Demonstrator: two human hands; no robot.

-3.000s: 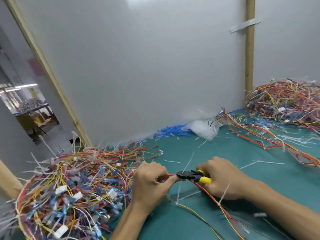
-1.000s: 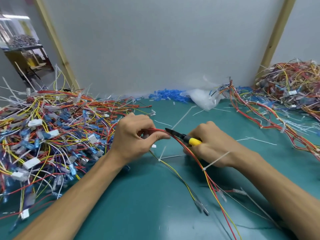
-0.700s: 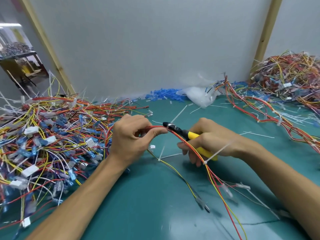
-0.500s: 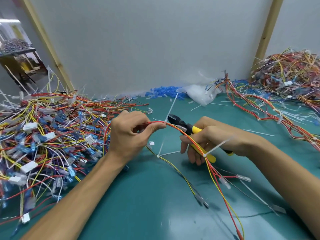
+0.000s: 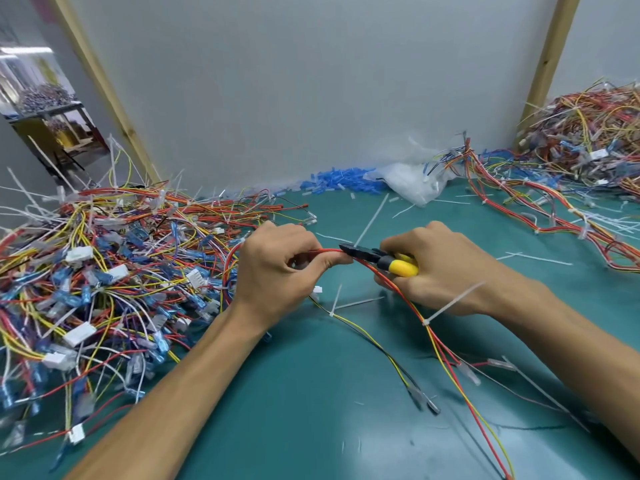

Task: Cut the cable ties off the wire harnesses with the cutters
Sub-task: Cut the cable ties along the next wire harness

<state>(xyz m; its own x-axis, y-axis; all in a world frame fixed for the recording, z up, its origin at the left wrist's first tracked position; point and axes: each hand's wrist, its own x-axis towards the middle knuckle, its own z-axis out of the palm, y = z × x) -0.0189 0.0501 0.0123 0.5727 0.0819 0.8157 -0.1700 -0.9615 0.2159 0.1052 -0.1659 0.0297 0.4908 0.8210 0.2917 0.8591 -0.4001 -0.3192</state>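
Key relation: the cutters (image 5: 377, 259) point their nose to frame left, straight at the thumb tip of the left hand (image 5: 277, 271), just beside it. The harness (image 5: 412, 308) has its long axis running from that pinch at frame ctr down & right to the lower right corner. The cutters lie almost along it, not across. The tie (image 5: 370, 219) at the nose slants off to the upper right, so it crosses the blades' line; prob. the one up for cutting. The right hand (image 5: 450, 271) is nearer to it & has the tool; the left only steadies.

Hands: left hand pinches the red wires btw thumb & forefinger, other fingers curled under. Right hand is wrapped round the yellow handles, squeezed in. Jaws look near closed at the tie's base; can't tell if they bite yet.

Counts: 2 hands, 1 cutters, 1 harness in hand. Ties on it: 3.
- the tie at the nose
- tie 2 (image 5: 453, 302), lower down the red wires by the right wrist
- tie 3 (image 5: 356, 303), on the yellow/black branch below the left hand

Piles: 2, a big pile (image 5: 104, 271) mid left & a 2nd pile (image 5: 588, 133) upper right. 1 clear bag (image 5: 412, 183) at the wall, top ctr, w/ blue bits (image 5: 332, 180) beside it. Loose ties (image 5: 535, 258) on the green table (image 5: 311, 410): several, too scattered to count.

Next move needs the blades on the strap only, wires kept out. Risk: nicking red insulation or the thumb, both right by the tip.
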